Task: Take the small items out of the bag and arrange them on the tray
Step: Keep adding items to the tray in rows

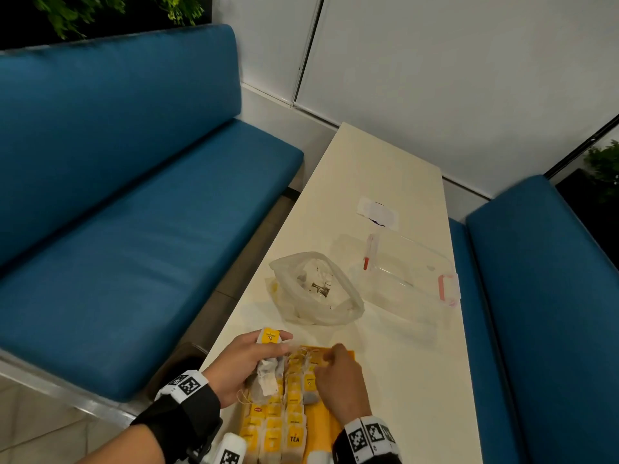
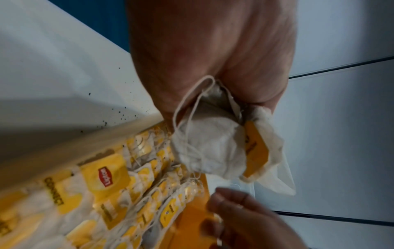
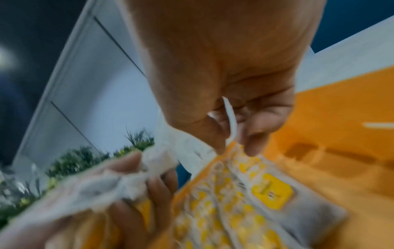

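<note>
So the left hand (image 1: 246, 365) has its fingers (image 2: 213, 67) curled round a bunch of tea bags (image 2: 210, 151), while the right hand (image 1: 338, 380) pinches one at the top of the rows on the orange tray (image 1: 330, 420). These look feather-light, soft and tear-prone, so I'd grab by the yellow tag. Tags read "Lipton" and "TEA". Further up the bench (image 1: 385, 169) sits the plastic bag (image 1: 318, 289).
</note>
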A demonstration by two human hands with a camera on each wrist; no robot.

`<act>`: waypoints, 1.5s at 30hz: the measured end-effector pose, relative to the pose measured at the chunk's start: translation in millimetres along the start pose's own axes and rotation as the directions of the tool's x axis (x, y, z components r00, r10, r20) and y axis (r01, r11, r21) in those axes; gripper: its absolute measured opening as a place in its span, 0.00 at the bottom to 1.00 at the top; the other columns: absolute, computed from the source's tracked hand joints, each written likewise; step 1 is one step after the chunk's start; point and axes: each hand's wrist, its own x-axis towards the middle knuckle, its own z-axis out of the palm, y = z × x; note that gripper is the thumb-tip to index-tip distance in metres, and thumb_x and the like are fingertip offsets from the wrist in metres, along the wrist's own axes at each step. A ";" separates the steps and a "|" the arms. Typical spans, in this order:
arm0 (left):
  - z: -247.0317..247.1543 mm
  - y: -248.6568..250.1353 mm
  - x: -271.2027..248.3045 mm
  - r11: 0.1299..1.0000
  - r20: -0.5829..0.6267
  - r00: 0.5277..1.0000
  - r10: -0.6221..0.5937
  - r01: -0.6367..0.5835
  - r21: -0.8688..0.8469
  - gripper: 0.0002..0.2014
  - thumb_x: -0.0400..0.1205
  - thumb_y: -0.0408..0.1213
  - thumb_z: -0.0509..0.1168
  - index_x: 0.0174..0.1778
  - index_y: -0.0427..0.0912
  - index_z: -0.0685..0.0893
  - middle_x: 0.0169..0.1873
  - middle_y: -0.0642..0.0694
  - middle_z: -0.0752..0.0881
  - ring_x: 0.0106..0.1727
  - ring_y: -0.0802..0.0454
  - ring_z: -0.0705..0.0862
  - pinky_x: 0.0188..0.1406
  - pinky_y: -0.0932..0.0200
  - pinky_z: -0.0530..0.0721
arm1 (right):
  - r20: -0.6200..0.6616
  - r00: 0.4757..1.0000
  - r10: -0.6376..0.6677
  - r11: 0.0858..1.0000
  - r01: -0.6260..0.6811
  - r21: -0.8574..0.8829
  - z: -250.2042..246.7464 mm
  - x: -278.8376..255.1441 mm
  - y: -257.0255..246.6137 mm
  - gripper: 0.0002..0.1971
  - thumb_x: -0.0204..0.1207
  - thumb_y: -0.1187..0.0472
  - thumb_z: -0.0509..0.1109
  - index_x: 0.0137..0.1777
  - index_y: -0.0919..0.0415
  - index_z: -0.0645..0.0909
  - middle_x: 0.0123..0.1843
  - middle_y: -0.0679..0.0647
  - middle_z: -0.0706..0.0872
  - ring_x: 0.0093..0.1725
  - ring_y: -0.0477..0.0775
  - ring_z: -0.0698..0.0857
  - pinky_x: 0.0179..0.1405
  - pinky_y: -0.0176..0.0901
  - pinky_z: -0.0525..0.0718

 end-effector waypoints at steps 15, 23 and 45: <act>12.9 6.1 -1.2 0.999 0.149 0.988 -0.031 0.032 -0.004 0.22 0.77 0.42 0.79 0.66 0.38 0.89 0.41 0.34 0.90 0.43 0.42 0.90 0.52 0.48 0.86 | 0.003 0.970 -0.244 0.923 0.231 0.309 -32.1 -4.2 -32.6 0.05 0.72 0.56 0.81 0.39 0.51 0.87 0.39 0.47 0.91 0.38 0.46 0.87 0.42 0.37 0.86; 9.9 8.3 2.1 0.999 -0.034 0.999 -0.014 0.015 0.039 0.14 0.83 0.31 0.71 0.64 0.45 0.90 0.54 0.37 0.93 0.57 0.40 0.92 0.58 0.48 0.88 | -0.059 0.969 -0.239 0.926 0.246 0.287 -39.2 -2.7 -24.5 0.13 0.79 0.71 0.67 0.42 0.51 0.80 0.39 0.53 0.85 0.31 0.54 0.88 0.29 0.32 0.82; 11.1 9.2 5.9 0.993 -0.048 0.999 -0.024 0.030 0.113 0.12 0.83 0.30 0.71 0.63 0.40 0.89 0.52 0.37 0.94 0.55 0.42 0.93 0.54 0.51 0.90 | 0.038 0.995 -0.087 0.948 0.071 0.311 -36.6 4.3 8.6 0.07 0.61 0.59 0.81 0.36 0.56 0.85 0.32 0.47 0.86 0.33 0.42 0.81 0.33 0.33 0.80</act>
